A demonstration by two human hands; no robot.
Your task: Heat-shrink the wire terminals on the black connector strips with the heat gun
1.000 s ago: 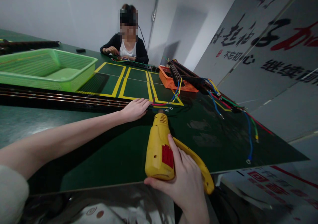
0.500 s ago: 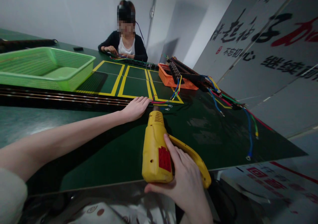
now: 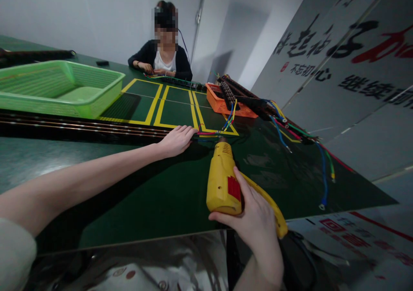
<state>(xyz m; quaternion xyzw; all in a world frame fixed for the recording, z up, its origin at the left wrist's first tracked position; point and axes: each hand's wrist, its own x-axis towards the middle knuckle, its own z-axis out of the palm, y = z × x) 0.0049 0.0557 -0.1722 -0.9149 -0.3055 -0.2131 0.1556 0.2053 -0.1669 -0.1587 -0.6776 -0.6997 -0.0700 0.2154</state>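
Note:
My right hand (image 3: 258, 219) is closed around a yellow heat gun (image 3: 222, 181) with a red label. The gun points away from me, its metal nozzle close to the near side of coloured wires (image 3: 208, 133) with ring terminals. Those wires come out of a long dark cable bundle (image 3: 84, 129) lying across the table from the left. Over the right end of that bundle, my left hand (image 3: 179, 141) is closed, palm down. The nozzle partly hides the terminals, so whether it touches them I cannot tell.
A green basket (image 3: 97, 97) stands behind the bundle at the left. An orange basket (image 3: 219, 104) holds dark cable bundles at the back right, their wires (image 3: 323, 175) trailing along the table's right side. Across the green table (image 3: 155, 196) a person (image 3: 166, 61) works with wires.
My right hand has moved the heat gun right and slightly away from me, so its nozzle now sits by the wires' terminal ends. My left hand has stayed in place.

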